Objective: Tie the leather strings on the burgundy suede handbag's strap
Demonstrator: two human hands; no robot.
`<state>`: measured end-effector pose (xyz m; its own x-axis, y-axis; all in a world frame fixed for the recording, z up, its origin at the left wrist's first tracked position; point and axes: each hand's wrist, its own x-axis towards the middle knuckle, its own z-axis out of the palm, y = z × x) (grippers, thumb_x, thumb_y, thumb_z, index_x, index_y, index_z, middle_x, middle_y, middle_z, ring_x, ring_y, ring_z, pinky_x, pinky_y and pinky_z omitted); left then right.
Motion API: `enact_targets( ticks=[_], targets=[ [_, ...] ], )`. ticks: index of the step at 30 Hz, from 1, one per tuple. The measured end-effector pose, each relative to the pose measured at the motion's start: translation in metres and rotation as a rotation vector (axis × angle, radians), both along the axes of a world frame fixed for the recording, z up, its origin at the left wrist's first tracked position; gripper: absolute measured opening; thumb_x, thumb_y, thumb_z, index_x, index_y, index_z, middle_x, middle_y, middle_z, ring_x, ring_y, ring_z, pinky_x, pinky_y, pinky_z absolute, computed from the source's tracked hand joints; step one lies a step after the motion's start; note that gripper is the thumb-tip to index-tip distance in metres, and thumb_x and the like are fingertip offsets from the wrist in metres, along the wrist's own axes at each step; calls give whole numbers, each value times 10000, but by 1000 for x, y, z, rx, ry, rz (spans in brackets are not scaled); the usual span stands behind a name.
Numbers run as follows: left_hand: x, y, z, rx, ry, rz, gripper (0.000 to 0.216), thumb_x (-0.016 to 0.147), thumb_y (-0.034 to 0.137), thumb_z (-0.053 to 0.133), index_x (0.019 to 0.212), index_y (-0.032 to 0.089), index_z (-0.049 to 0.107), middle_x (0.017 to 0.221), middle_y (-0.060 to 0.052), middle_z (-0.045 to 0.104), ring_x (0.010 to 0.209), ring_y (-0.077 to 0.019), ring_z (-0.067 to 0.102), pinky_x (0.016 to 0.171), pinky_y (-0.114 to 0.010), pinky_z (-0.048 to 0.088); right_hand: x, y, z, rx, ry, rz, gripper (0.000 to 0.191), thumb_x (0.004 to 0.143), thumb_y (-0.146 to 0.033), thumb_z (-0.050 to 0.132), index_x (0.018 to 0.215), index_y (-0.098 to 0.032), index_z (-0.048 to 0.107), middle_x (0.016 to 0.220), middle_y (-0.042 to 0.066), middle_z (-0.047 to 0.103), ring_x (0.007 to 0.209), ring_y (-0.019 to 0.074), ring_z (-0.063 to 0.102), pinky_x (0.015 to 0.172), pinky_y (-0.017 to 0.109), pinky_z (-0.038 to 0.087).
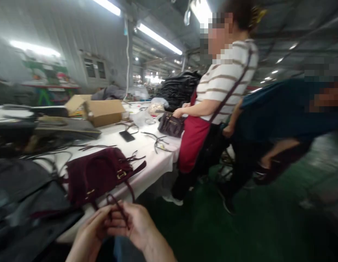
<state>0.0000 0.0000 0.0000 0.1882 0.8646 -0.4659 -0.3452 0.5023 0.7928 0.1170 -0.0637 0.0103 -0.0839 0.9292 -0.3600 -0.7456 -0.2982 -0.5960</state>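
Close in front of me, my left hand (96, 222) and my right hand (136, 222) meet with curled fingers around a thin dark maroon cord (120, 207). The cord loops up above the fingers and runs down across my right palm. Just beyond, a maroon handbag (96, 174) lies on the white-covered table (147, 165). It has gold-coloured buckles, and its handle and loose straps hang over the table's edge. Whether the cord joins the bag cannot be made out.
Dark grey bags (24, 203) fill the near left. A phone (127, 136), loose dark straps (158, 142) and a cardboard box (103, 112) lie farther along. A person in a striped shirt (226, 80) handles a dark handbag (171, 124); another person (283, 109) bends at right.
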Motion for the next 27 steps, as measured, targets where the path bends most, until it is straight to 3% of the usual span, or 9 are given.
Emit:
enact_targets(
  ticks=[3, 6, 8, 10, 12, 15, 20, 23, 27],
  targets=[
    [-41, -21, -4, 58, -109, -43, 443, 693, 373, 992, 1047, 131, 878, 1121, -153, 863, 964, -305, 834, 743, -279, 654, 8, 2, -16, 31, 71, 82, 546, 993, -562, 785, 1184, -51, 790, 1146, 218, 821, 997, 273, 817, 859, 373, 641],
    [-37, -21, -5, 53, -170, -86, 461, 773, 402, 964, 1105, 95, 872, 1313, -209, 812, 1156, -350, 807, 885, -314, 673, 19, -7, -21, 38, 69, 123, 638, 955, -625, 813, 1189, -32, 778, 1217, 259, 799, 1025, 295, 818, 876, 392, 638],
    [-31, -18, -4, 58, -193, -79, 442, 780, 387, 960, 1091, 85, 874, 1336, -223, 799, 1239, -382, 779, 944, -343, 677, 25, -15, -21, 50, 41, 102, 721, 924, -677, 832, 1237, -32, 757, 1180, 259, 804, 991, 294, 818, 849, 387, 639],
    [-28, -16, -4, 62, -224, -52, 391, 772, 348, 959, 1045, 80, 878, 1300, -229, 811, 1303, -400, 748, 1046, -383, 659, 29, -22, -21, 97, 5, 19, 721, 900, -647, 883, 1305, -70, 731, 1127, 217, 818, 949, 272, 810, 819, 369, 636],
    [-28, -15, -5, 57, -254, -34, 335, 757, 306, 960, 988, 77, 879, 1253, -233, 825, 1331, -410, 729, 1151, -433, 613, 31, -24, -22, 160, -29, -108, 650, 845, -493, 985, 1316, -125, 729, 1116, 158, 821, 931, 233, 790, 806, 336, 628],
    [-26, -15, -10, 62, -263, -38, 341, 757, 295, 962, 1006, 77, 880, 1245, -230, 828, 1340, -420, 720, 1224, -484, 560, 31, -15, -27, 183, -32, -275, 598, 726, -342, 1079, 1203, -142, 778, 1070, 109, 820, 874, 178, 749, 785, 279, 605],
    [-25, -8, -31, 79, -248, -35, 412, 753, 347, 977, 1056, 85, 881, 1295, -230, 812, 1364, -423, 698, 1213, -457, 561, 22, 22, -27, 158, -32, -476, 643, 693, -532, 1073, 1120, -121, 823, 907, 75, 781, 718, 125, 638, 648, 219, 515],
    [-30, -1, -42, 46, -247, -53, 382, 713, 349, 995, 996, 116, 889, 1255, -217, 828, 1369, -452, 684, 1192, -483, 576, 19, 40, -22, 214, -118, -546, 571, 718, -583, 1041, 974, -121, 823, 725, 3, 671, 608, 96, 513, 567, 207, 412],
    [-33, -3, -35, -10, -258, -48, 393, 641, 332, 1009, 943, 117, 880, 1229, -225, 832, 1363, -471, 680, 1167, -472, 591, 19, 51, -20, 231, -185, -590, 567, 704, -621, 1032, 804, -143, 743, 599, -48, 561, 549, 87, 455, 539, 212, 339]
  ],
)
